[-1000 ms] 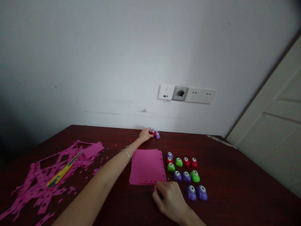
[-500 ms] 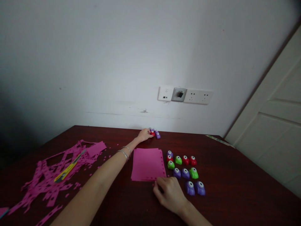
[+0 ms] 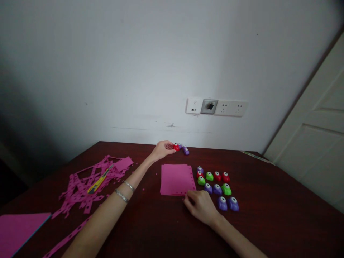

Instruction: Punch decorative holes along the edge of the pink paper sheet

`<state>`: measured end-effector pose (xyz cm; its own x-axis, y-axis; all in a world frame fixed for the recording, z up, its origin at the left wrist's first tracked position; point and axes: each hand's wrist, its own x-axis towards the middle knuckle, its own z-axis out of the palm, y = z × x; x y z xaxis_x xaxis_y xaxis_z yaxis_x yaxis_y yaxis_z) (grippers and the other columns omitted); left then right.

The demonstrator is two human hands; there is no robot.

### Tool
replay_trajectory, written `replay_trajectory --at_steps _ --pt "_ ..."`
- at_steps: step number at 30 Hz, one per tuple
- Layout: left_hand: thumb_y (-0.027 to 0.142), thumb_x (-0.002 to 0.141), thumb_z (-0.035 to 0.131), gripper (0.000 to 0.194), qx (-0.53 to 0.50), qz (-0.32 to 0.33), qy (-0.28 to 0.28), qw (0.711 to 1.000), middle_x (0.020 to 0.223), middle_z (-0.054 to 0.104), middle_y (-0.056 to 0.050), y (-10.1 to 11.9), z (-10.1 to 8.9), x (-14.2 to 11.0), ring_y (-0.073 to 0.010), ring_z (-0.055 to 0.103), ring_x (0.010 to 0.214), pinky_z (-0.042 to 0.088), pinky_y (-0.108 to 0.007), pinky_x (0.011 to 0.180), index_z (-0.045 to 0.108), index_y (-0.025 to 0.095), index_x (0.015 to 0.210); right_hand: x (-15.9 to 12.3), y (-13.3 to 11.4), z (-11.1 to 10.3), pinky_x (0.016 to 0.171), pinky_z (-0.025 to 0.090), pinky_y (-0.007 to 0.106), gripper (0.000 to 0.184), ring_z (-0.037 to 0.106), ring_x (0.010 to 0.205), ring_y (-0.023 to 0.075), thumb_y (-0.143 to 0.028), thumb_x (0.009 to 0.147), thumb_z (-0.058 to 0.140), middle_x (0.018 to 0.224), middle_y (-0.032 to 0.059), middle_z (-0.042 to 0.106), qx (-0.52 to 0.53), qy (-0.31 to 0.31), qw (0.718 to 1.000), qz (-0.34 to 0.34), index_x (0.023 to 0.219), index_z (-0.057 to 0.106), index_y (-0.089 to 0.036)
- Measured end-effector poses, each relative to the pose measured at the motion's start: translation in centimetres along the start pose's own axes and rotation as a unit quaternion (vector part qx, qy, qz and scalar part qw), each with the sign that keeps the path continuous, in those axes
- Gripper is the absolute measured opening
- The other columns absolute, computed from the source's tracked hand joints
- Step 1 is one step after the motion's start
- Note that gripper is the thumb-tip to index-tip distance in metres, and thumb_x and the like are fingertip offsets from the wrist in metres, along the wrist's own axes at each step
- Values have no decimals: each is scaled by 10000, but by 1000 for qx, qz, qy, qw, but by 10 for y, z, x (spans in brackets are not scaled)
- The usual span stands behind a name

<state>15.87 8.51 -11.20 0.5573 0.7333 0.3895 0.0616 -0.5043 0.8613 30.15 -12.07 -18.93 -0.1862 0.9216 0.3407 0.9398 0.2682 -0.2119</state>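
Note:
My left hand point(image 3: 162, 149) reaches to the far edge of the dark wooden table point(image 3: 268, 215) and pinches a small red paper punch point(image 3: 176, 146), lifted a little off the surface. Two purple punches point(image 3: 185, 150) stay just right of it. My right hand point(image 3: 200, 206) rests with curled fingers at the near right corner of a stack of pink paper point(image 3: 176, 179); whether it grips the sheet is unclear. Several red, green and purple punches point(image 3: 216, 184) sit in rows right of the stack.
A heap of punched pink paper strips point(image 3: 86, 186) lies at the left with a yellow utility knife point(image 3: 100, 181) on top. More pink sheets point(image 3: 18, 233) sit at the near left corner. Wall sockets point(image 3: 216, 107) are behind the table, and a white door point(image 3: 314, 143) stands at the right.
My left hand has closed on the red punch and raised it slightly from beside the purple ones. The view has shifted, showing more of the table's left side. My right hand stays by the paper's corner.

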Motion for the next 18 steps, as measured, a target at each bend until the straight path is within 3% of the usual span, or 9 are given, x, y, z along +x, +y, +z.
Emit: replay_trajectory --at_steps 4,9,18 --pt "237 620 709 282 11 0 -14 1000 777 673 -60 16 -2 -30 -134 608 708 474 -300 723 622 101 851 -1 -2 -1 514 226 242 281 548 504 100 -216 832 410 559 9 620 -5 9 1000 11 579 525 -173" --pt "262 623 705 297 30 -1 11 999 791 676 -69 22 -4 -54 -149 618 722 481 -299 708 615 105 859 0 -2 1 509 221 242 276 546 507 105 -228 826 423 560 13 622 -11 15 1000 25 572 519 -176" --pt "237 663 677 246 22 3 3 1000 811 664 -54 4 1 -80 -134 604 738 476 -282 725 617 118 869 1 -1 1 507 218 244 273 527 499 108 -231 822 424 552 12 611 -7 18 999 31 569 514 -179"
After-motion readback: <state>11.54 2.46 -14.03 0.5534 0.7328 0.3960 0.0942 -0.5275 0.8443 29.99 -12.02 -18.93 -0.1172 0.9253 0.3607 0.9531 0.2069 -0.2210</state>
